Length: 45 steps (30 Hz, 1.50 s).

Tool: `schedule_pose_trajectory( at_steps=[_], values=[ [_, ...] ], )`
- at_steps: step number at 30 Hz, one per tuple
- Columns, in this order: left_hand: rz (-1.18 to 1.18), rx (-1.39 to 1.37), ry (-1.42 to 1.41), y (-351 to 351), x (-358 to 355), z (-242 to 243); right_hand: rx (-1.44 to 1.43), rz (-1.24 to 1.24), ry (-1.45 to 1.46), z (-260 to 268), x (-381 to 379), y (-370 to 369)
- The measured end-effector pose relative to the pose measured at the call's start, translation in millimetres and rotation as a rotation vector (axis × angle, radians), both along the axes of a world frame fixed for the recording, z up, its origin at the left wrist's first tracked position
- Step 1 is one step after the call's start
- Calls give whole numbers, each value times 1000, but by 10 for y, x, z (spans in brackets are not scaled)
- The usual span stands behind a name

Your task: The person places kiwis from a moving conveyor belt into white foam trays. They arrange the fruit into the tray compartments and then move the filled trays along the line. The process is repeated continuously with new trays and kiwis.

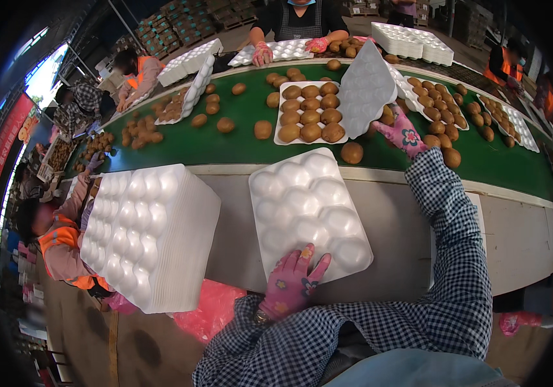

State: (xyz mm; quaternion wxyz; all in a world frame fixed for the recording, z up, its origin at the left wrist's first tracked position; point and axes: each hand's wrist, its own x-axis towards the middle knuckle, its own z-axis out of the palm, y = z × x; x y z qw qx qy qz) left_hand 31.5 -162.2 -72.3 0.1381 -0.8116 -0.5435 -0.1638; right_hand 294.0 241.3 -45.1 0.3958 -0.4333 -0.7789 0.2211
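Note:
My left hand [293, 285], in a pink flowered glove, rests on the near end of a white foam fruit tray [308, 217], which lies with its cups bulging upward on the grey ledge. My right hand [404, 133], in a similar glove, is at the lower right edge of a raised, tilted foam tray [366, 92] over the green belt; its fingertips are partly hidden, so its grip is unclear. Left of that tray a foam tray filled with kiwifruit [310, 116] lies on the belt. A loose kiwifruit [352, 152] sits near the belt's close edge.
A tall stack of foam trays [150, 237] stands at the left. The green belt [179, 147] carries loose kiwifruit and more trays. Across it, a person's gloved hands rest on a foam tray [281, 52]. Another person in an orange vest [61, 242] works beyond the stack.

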Motion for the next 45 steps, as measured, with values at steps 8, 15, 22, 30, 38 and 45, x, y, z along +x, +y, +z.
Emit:
schedule_pose_trajectory(
  at_steps=[8, 15, 22, 30, 38, 45],
  values=[
    [194, -13, -86, -93, -231, -92, 355, 225, -974, 148, -1543, -34],
    [300, 12, -97, 293, -362, -33, 226, 34, -1191, 73, -1460, -130],
    [608, 29, 57, 1624, -1312, -193, 319, -112, -1163, 86, -1155, -263],
    [561, -89, 20, 2797, -1877, -171, 131, -250, -379, 388, 208, -893],
    [777, -100, -41, 3176, -1438, 52, -198, -141, -699, 427, 233, -1593],
    [219, 421, -382, 1872, -1071, 399, -102, -211, -643, 191, 586, -1057]
  ],
)
